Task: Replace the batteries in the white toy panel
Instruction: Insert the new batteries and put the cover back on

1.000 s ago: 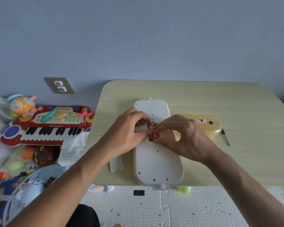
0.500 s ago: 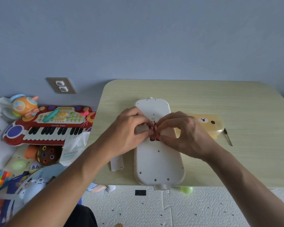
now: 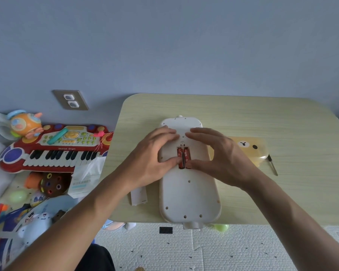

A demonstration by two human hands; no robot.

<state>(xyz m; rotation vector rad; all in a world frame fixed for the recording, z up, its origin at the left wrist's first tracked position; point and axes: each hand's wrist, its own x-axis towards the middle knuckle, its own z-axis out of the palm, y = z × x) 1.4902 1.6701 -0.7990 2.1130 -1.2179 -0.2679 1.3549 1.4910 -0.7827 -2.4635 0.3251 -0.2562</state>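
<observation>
In the white plastic toy panel (image 3: 188,194) | both red cylindrical batteries (image 3: 183,156) now seated | left hand (image 3: 153,163), right hand (image 3: 219,159) spread flat, thumbs pressing, grasping nothing | cover next.

The white panel (image 3: 188,190) lies face-down on the surface (image 3: 262,118), long axis running away from the viewer, its near end and tab overhanging the surface's edge. Small holes dot its back. Its compartment, above the panel's middle, is open with 2 red batteries (image 3: 183,156) lying side by side inside. The white cover (image 3: 139,196) lies flat just left of the panel.
</observation>
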